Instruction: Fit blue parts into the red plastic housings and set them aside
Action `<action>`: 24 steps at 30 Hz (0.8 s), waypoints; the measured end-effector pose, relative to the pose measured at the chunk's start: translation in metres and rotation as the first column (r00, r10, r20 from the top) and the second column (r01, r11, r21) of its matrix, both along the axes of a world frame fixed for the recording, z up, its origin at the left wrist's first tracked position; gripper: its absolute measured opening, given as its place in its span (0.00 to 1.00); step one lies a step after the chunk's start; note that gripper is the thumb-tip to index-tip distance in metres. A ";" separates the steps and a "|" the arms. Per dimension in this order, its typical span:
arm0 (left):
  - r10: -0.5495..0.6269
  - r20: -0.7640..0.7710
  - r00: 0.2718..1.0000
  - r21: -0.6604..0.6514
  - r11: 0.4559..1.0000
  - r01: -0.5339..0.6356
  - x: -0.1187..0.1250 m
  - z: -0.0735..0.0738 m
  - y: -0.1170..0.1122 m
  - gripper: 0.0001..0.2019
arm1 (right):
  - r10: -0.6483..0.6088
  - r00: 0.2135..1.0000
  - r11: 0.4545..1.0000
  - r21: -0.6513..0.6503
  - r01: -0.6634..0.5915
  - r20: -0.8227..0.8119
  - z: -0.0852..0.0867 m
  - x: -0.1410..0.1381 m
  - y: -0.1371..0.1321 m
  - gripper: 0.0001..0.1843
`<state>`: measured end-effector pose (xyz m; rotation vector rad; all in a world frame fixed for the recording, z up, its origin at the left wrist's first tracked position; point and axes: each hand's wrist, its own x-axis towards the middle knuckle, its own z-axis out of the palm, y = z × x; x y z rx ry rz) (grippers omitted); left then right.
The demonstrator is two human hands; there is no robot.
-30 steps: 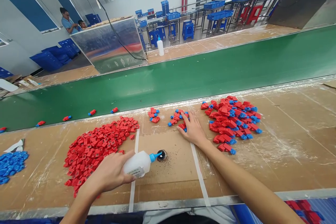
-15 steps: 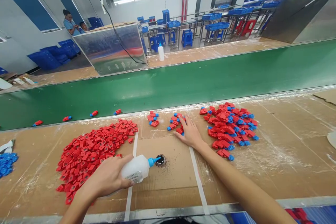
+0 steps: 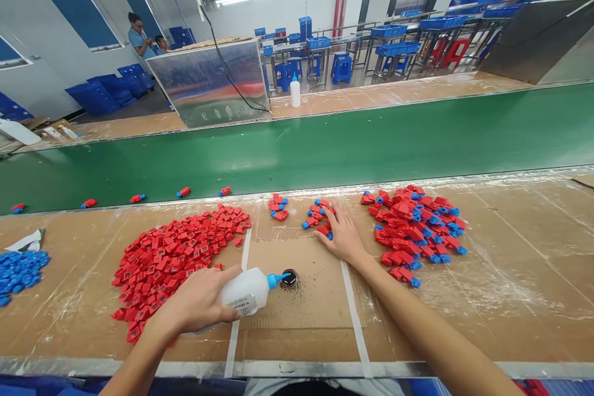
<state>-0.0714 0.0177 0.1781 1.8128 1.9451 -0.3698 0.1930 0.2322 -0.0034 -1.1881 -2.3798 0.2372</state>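
My left hand is wrapped round a white squeeze bottle with a blue nozzle, tilted nearly flat. Its tip reaches the rim of a small round cup of dark liquid on the cardboard. My right hand lies with fingers spread at a small group of red-and-blue plastic pieces, its fingertips touching some of them. Another small cluster of red-and-blue pieces lies to the left. Beside my left hand spreads a heap of red plastic parts.
A larger pile of joined red-and-blue pieces lies right of my right hand. Small blue parts sit at far left. Several joined pieces lie along the near edge of the green conveyor belt. A second bottle stands beyond it; two people are farther back.
The view has shifted slightly, moving the scene rightward in the picture. Both hands stay in nearly the same places, with the bottle tip still at the cup.
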 end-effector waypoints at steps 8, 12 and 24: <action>-0.007 0.002 1.000 -0.002 1.000 0.007 -0.001 -0.002 0.003 0.24 | 0.013 0.999 1.000 -0.009 -0.013 -0.035 -0.002 0.002 0.000 0.38; -0.007 0.012 1.000 -0.013 1.000 0.007 -0.001 -0.002 0.004 0.29 | 0.033 0.998 0.999 -0.018 -0.034 -0.058 -0.004 0.004 0.001 0.38; 0.127 0.351 0.928 -0.037 0.992 -0.122 -0.004 -0.013 -0.007 0.27 | 0.038 0.988 0.999 -0.032 -0.043 -0.150 -0.011 0.007 0.002 0.37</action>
